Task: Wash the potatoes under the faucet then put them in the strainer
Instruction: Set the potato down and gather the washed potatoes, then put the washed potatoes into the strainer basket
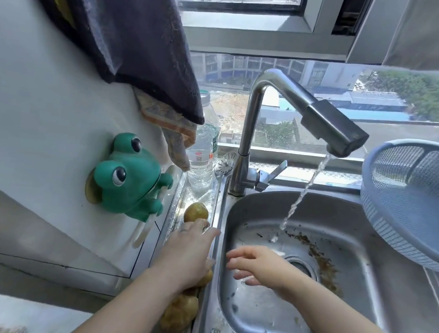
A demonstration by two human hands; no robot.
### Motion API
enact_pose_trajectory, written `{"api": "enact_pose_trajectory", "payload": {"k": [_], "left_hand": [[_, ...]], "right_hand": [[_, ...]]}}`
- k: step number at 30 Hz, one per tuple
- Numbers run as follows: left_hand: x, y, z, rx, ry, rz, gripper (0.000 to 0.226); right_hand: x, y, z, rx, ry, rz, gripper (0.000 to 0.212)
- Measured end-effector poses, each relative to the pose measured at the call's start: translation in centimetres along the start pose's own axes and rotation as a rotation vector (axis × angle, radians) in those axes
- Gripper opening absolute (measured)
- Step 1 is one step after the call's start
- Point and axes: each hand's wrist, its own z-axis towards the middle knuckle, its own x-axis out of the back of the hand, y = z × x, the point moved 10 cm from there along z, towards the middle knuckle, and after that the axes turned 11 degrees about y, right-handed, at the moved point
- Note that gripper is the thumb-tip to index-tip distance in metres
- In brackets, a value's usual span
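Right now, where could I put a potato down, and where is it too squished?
Free: the sink floor nearer you, between the drain and the front wall, and the inside of the blue strainer, bare where it shows. Crowded: the narrow ledge left of the sink, packed with potatoes, a bottle and the left hand.

sink basin (264, 316) open, faucet (276, 90) overhead

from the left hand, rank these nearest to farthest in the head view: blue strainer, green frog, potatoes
1. potatoes: beside the sink's left rim, right under the left hand.
2. green frog: up and to the left of that hand, farther back.
3. blue strainer: far right, across the whole sink.
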Motion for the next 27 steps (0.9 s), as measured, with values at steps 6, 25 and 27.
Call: {"api": "enact_pose_trajectory", "payload": {"k": [6, 25, 27], "left_hand": [[0.4, 2.8, 2.1, -0.034, 0.006, -0.151, 0.045], [0.9, 1.1, 5.7, 0.15, 0.059, -0.376, 0.035], [0.9, 0.7, 5.7, 0.165, 0.056, -0.383, 0.033]], "right_hand": [[13.2, 1.9, 1.2, -0.036, 0.398, -0.069, 0.013], [18.2, -9.1, 6.8, 0.103, 0.196, 0.577, 0.056], [18.2, -9.2, 6.8, 0.099, 0.187, 0.588, 0.064]]}}
